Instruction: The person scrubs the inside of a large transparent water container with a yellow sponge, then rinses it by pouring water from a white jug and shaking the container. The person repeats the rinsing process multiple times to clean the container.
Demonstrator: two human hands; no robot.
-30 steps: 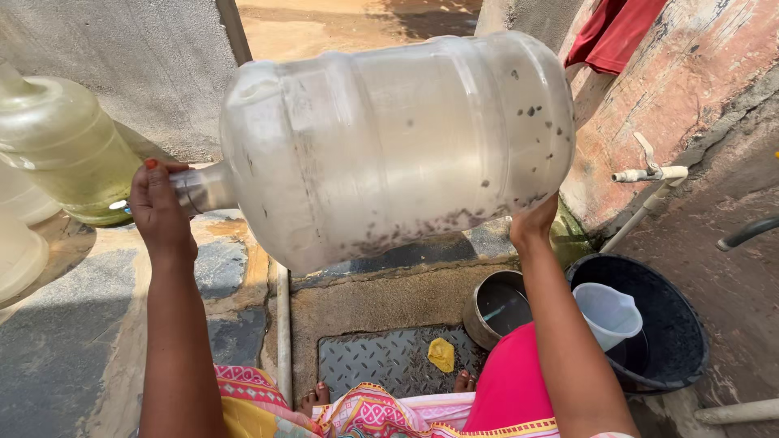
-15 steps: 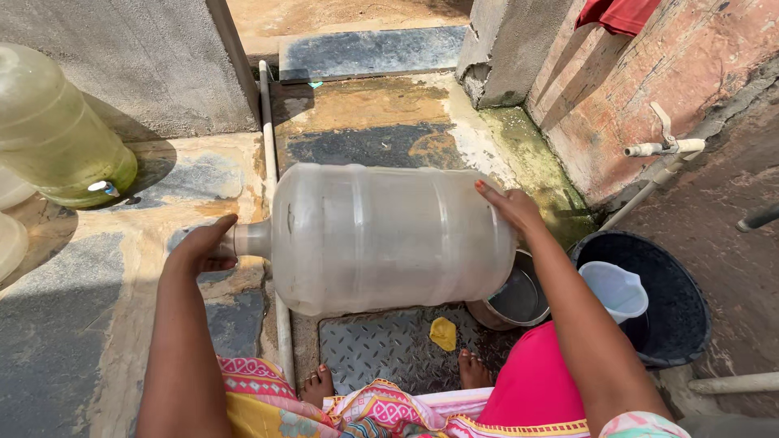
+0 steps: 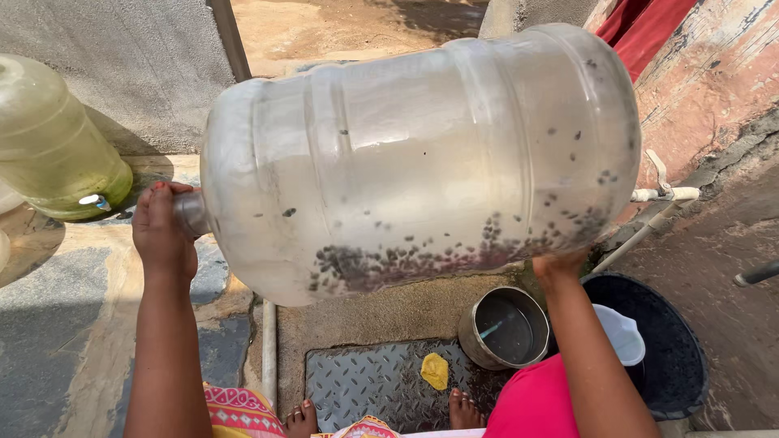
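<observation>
A big clear plastic water jug (image 3: 422, 154) lies on its side in the air, close to the camera. Dark small grains and cloudy water are gathered along its lower wall. My left hand (image 3: 162, 231) is clamped over the jug's neck at the left. My right hand (image 3: 560, 264) supports the jug's base from below at the right, mostly hidden behind the jug.
A yellowish jug (image 3: 53, 146) stands at the left by a grey wall. Below are a metal pot (image 3: 505, 327), a yellow scrap (image 3: 435, 370) on a checker plate (image 3: 357, 389), and a black tub (image 3: 677, 357) with a white jug (image 3: 621, 332). A tap pipe (image 3: 661, 195) juts out at right.
The jug has swung up from low over the ground to high and close to the camera. Both hands kept their hold, and the grains now lie along the lower side.
</observation>
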